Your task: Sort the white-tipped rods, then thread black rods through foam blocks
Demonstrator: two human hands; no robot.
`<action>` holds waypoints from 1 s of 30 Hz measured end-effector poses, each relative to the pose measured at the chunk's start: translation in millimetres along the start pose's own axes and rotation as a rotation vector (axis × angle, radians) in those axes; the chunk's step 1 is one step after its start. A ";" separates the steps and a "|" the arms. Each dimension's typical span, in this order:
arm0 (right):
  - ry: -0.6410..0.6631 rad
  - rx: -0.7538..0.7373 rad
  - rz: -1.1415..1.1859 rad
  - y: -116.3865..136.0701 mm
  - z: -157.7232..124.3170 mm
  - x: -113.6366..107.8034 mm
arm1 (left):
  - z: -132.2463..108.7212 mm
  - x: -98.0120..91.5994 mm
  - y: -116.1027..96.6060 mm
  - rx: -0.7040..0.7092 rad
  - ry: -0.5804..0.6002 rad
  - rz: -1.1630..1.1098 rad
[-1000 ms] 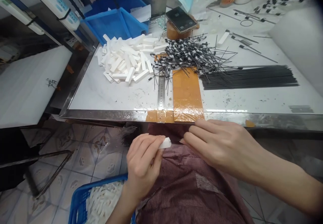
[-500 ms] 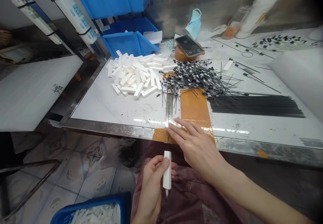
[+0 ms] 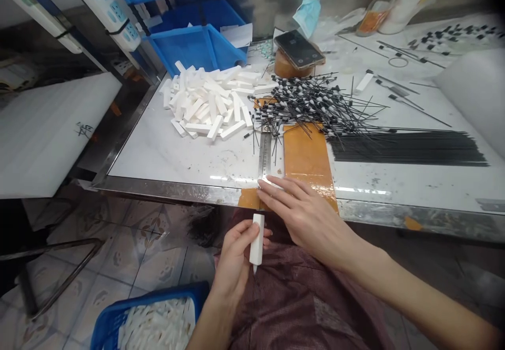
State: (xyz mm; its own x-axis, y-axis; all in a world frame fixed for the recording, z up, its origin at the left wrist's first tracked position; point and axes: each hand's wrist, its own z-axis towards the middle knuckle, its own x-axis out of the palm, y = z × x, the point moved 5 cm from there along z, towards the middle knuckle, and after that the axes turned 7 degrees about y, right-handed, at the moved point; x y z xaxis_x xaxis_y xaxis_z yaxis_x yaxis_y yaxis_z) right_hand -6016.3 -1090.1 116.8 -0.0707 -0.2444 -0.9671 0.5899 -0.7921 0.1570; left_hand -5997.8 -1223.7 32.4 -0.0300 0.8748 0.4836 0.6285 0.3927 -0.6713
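Table (image 3: pixel 165 160) carries, on its far side, a heap of white blocks (image 3: pixel 209 102) and a tangle of black-and-white rods (image 3: pixel 315 102); a blue basket (image 3: pixel 197 292) sits below its front edge. Left hand (image 3: pixel 235 255) closes its fingers around one block (image 3: pixel 256 239), held upright just off the table, its thin tip (image 3: pixel 254 270) pointing down. Right hand (image 3: pixel 303 213) lies open, fingertips just beside the ruler (image 3: pixel 265 155). If the grip loosens, the block may drop, and the thin tip could prick the palm.

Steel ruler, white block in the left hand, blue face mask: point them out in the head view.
Steel ruler (image 3: pixel 265 155), head view, on its middle stretch.
White block (image 3: pixel 256 239), head view, on its long face.
Blue face mask (image 3: pixel 310 10), head view, on its pleated body.
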 end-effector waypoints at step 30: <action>0.062 0.592 0.616 -6.5 -185.0 50.3 | -30.9 -27.4 -32.3 0.565 -0.082 0.458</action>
State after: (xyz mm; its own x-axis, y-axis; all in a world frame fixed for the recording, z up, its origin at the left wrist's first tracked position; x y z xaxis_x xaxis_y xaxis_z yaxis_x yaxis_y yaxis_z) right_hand -5874.9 -993.7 30.1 0.1786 -0.7100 -0.6812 -0.0096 -0.6935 0.7204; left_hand -5993.3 -1269.0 58.1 0.0672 0.9962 0.0562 0.0959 0.0497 -0.9942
